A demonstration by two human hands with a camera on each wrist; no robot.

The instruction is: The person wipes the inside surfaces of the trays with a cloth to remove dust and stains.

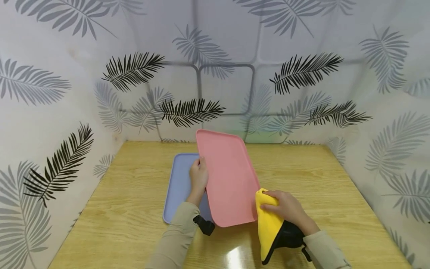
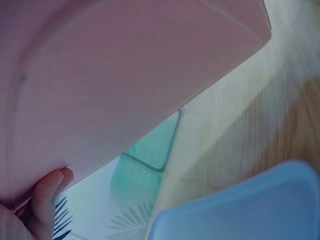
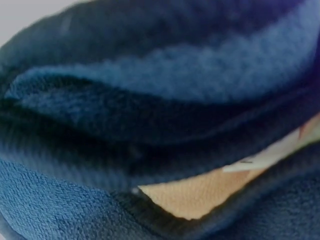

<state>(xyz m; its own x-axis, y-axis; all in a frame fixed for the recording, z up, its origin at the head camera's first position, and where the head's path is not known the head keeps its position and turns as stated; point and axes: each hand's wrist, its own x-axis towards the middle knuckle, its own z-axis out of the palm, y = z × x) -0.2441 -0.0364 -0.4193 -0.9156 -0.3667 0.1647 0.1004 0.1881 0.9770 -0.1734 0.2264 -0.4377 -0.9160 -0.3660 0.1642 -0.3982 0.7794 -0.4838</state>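
A pink tray is held up at a tilt over the table, its inner face toward me in the head view. My left hand grips its left long edge; in the left wrist view the fingers curl at the edge beside the tray's underside. My right hand holds a bunched cloth, yellow on one side and dark on the other, against the tray's lower right edge. Dark folds of the cloth fill the right wrist view and hide the right fingers there.
A blue tray lies on the wooden table, partly covered by the pink tray and left forearm. Leaf-patterned curtains surround the table at the back and sides. Light reflects off the tabletop near the front.
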